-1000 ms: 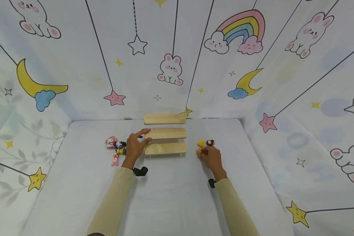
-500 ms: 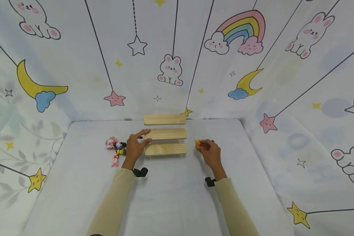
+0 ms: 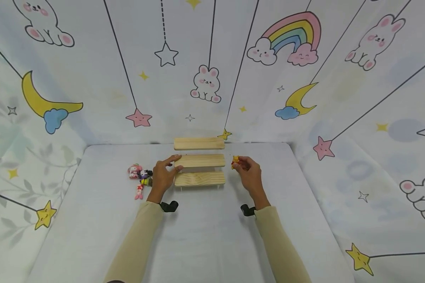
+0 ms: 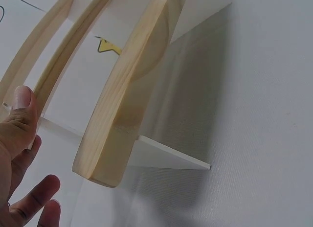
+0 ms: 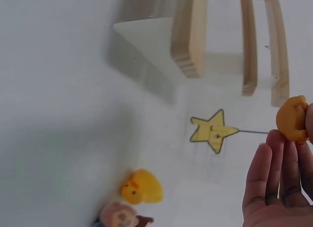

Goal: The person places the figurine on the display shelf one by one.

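A three-step wooden shelf (image 3: 200, 179) with white supports stands at the back middle of the table. My left hand (image 3: 161, 176) pinches the left end of its middle board (image 4: 49, 78), thumb on top and a finger beneath. To the right of the shelf, my right hand (image 3: 251, 175) holds a small yellow bear figurine (image 3: 235, 159) in red, upright between thumb and fingers. The right wrist view shows the figurine's orange-yellow side (image 5: 289, 120) at the fingertips. A yellow toy duck (image 5: 142, 187) and a brown-haired figurine (image 5: 118, 216) lie below that hand, hidden by it in the head view.
Several small figurines lie bunched left of my left hand: a pink-hooded one (image 3: 133, 171), a dark one (image 3: 144, 173), a yellow-green one (image 3: 146, 182) and a red-and-pink one (image 3: 139, 192). A printed cloth wall (image 3: 163, 90) rises behind the white table (image 3: 205, 236).
My right hand has picked the bear figurine up from beside the duck and carried it up and slightly left, toward the shelf's right end. My left hand stays on the middle board.
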The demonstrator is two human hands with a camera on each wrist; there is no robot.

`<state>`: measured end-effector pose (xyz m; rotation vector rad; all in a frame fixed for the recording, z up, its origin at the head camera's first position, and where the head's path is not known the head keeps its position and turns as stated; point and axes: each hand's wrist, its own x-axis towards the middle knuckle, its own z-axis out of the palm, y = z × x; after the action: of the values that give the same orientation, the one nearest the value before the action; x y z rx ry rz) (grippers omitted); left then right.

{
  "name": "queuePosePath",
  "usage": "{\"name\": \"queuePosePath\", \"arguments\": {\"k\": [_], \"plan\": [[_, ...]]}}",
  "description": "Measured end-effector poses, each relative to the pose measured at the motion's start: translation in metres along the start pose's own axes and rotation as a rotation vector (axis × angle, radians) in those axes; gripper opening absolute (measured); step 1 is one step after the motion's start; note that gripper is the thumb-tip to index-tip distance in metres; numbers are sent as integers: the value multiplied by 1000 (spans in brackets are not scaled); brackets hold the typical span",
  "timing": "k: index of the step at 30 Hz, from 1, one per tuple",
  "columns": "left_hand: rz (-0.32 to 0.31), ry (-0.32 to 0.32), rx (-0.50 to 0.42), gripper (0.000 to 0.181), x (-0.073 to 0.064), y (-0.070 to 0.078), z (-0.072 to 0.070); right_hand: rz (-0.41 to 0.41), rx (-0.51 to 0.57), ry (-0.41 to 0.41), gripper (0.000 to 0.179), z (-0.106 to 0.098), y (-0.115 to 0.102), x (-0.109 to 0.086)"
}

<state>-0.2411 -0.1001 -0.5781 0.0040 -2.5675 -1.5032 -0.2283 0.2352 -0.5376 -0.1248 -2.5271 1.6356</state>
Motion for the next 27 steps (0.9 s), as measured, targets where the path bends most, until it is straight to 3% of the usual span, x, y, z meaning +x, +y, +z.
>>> {"name": "queuePosePath", "arguments": {"k": [7, 15, 27], "plan": [[-7, -5, 1, 47, -1, 1, -2, -32, 29, 6, 43, 10, -20, 9], [-3, -11, 2, 47, 0, 0, -3, -141, 75, -10, 41, 27, -39, 18], [-11, -14, 2, 46, 0, 3, -4, -233, 64, -62, 37, 51, -63, 39]]}}
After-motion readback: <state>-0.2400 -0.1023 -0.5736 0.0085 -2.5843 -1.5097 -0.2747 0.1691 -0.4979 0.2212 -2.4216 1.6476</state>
